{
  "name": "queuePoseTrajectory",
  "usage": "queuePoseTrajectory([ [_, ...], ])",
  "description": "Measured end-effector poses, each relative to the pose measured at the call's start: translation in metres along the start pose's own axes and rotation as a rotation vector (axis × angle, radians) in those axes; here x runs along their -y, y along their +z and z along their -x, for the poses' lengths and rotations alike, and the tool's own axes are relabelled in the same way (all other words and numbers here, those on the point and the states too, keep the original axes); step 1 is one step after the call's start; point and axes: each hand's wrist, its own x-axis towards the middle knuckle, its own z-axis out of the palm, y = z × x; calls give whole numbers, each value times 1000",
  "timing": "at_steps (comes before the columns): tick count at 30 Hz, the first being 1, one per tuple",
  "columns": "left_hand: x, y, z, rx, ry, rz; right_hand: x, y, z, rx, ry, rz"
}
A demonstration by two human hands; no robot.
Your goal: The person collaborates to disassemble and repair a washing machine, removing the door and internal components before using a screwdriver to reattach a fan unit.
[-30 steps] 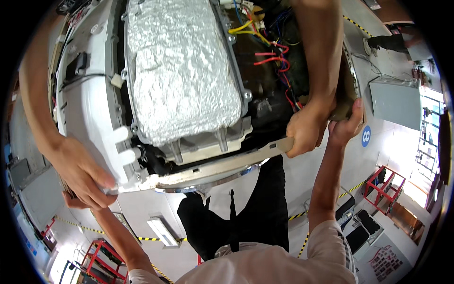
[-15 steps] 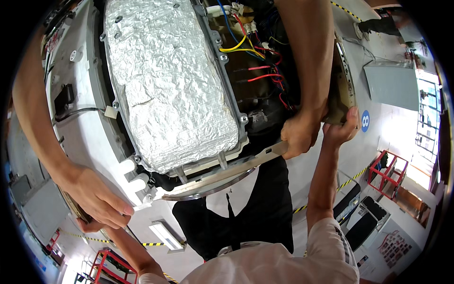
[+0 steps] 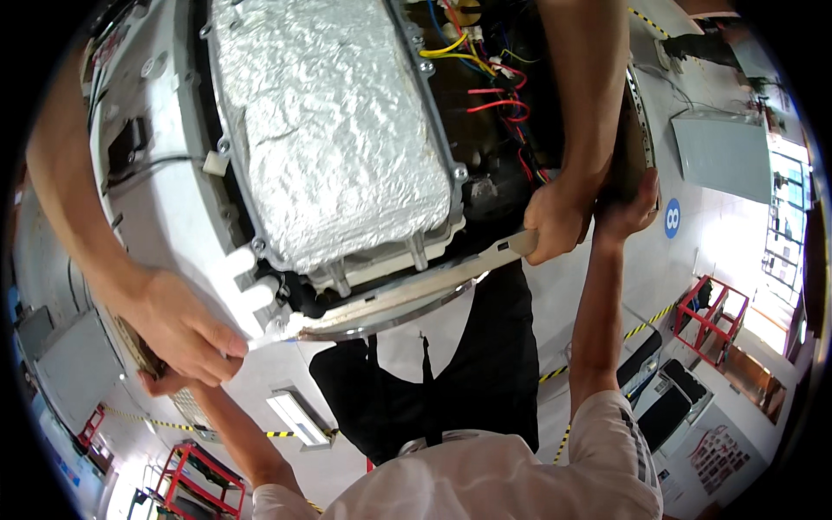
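Observation:
A large white appliance casing (image 3: 165, 199) holds a foil-covered module (image 3: 329, 130) in a metal frame, with coloured wires (image 3: 511, 113) beside it. My left hand (image 3: 169, 380) grips the casing's lower left edge from beneath, its fingers partly hidden. My right hand (image 3: 628, 212) is closed on the right side panel (image 3: 641, 134), slightly blurred. From the top, a co-worker's two arms reach in: one hand (image 3: 182, 329) covers the lower left corner above mine, the other (image 3: 559, 221) holds the beige front rail (image 3: 472, 264) beside my right hand.
My black-clad legs (image 3: 485, 373) are below the unit on a pale floor with striped tape (image 3: 650, 321). Red metal frames (image 3: 711, 321) stand at both sides. A grey box (image 3: 719, 156), a round blue marker (image 3: 672, 217) and another person's leg (image 3: 706, 52) are at the right.
The unit dipped down and left, then rose again toward the upper right, carried along by both pairs of hands. All four hands keep their places on its edges.

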Motion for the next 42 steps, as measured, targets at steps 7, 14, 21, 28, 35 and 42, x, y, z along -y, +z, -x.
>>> queuePoseTrajectory([
  [7,-101,37,19,288,-520,347,14,12,2,26,109,-61],
  [14,-116,24,36,487,-535,277,21,-30,50,150,287,60],
  [21,-123,-23,90,612,-688,41,38,-38,189,261,1075,-105],
  [28,-145,-15,78,661,-1001,-14,62,41,161,442,1374,-94],
  [35,-160,0,80,693,-1131,56,27,60,146,187,1572,-105],
  [42,-142,-5,95,645,-1128,104,27,61,141,180,1554,-59],
])
